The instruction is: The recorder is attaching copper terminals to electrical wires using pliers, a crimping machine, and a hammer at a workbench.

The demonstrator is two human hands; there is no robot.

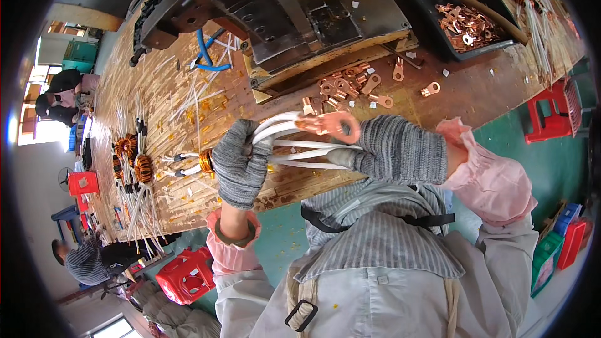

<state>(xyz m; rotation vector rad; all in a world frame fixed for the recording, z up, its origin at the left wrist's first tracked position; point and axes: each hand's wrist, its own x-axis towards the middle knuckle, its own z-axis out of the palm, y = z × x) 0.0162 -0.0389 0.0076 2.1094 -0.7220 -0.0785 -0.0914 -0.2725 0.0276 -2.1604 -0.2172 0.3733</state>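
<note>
The left hand (241, 164), in a ribbed grey knit glove, is closing around smooth white wires (307, 153); the right hand (397, 150) is pinching their straight lower strands. A copper lug (332, 125), flat and ring-ended, is capping the upper, curved strands between the hands. A copper-wound ring coil (206, 161) is sitting beside the left hand. Beyond, loose copper lugs (344, 84) are lying on the scuffed wooden desk (476, 91), before a dark, block-shaped metal fixture (313, 19).
</note>
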